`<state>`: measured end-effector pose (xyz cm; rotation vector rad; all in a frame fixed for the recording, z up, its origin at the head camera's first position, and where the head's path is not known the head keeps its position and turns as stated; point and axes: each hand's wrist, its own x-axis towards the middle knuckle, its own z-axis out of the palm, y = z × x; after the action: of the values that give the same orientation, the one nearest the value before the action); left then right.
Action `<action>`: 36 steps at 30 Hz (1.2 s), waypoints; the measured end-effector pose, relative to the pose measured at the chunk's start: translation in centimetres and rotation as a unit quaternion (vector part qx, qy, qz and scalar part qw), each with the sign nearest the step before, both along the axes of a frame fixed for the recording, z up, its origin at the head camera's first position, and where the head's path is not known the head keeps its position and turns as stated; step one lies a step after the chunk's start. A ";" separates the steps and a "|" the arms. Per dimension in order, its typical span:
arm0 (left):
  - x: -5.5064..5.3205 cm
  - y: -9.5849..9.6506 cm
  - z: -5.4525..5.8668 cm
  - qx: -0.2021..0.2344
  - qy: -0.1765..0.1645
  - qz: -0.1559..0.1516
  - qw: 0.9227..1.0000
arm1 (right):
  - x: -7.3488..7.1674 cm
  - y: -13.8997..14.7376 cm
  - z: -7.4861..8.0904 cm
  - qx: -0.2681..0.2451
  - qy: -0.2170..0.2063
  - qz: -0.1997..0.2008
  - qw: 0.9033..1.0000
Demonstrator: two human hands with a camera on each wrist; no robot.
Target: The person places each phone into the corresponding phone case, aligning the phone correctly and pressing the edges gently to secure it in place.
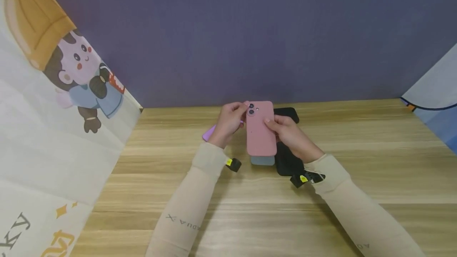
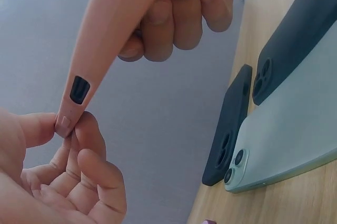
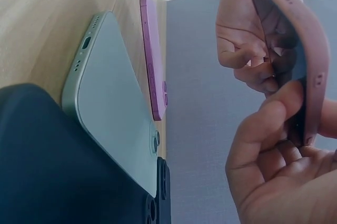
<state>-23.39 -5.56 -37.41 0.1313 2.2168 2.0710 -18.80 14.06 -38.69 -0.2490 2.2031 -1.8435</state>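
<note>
Both hands hold a phone in a pink case (image 1: 260,138) raised over the table, its back with two camera lenses towards the head camera. My left hand (image 1: 230,120) pinches the top corner beside the lenses, thumb on one face and fingers on the other in the left wrist view. With thumb on the back and fingers on the front, my right hand (image 1: 290,132) grips the opposite long edge. A dark glossy screen (image 3: 281,40) shows inside the case in the right wrist view. Below it lies a pale green phone (image 2: 295,119), back up.
A purple phone (image 3: 151,56) lies left of the green one. Two black phone-shaped pieces with camera rings lie to the right, a nearer one (image 1: 289,162) and a farther one (image 1: 289,113). A dark panel (image 1: 271,39) rises behind the wooden table (image 1: 214,209); a printed cloth (image 1: 35,138) hangs at left.
</note>
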 end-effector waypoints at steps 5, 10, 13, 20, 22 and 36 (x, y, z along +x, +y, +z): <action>-0.1 0.0 0.0 0.002 -0.003 -0.006 1.000 | 0.0 0.0 0.1 0.007 -0.002 0.000 1.000; 0.0 0.2 0.0 0.005 -0.008 -0.015 1.000 | 0.0 0.2 0.2 0.014 -0.004 -0.004 1.000; 0.0 0.3 0.0 0.005 -0.011 -0.019 1.000 | 0.0 0.3 0.3 0.016 -0.004 -0.004 1.000; 0.0 0.5 0.0 0.020 -0.027 -0.023 0.999 | 0.2 0.5 0.4 0.021 -0.003 -0.005 1.000; -0.1 0.5 0.0 0.024 -0.030 -0.024 0.999 | 0.2 0.6 0.4 0.024 -0.001 -0.004 1.000; 0.3 0.5 -0.1 0.068 -0.049 -0.017 0.996 | 0.1 0.5 0.8 0.032 -0.008 -0.010 0.999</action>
<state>-23.13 -5.07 -37.52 0.0749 2.0053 2.1599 -18.68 14.60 -37.88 -0.1981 2.2572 -1.7755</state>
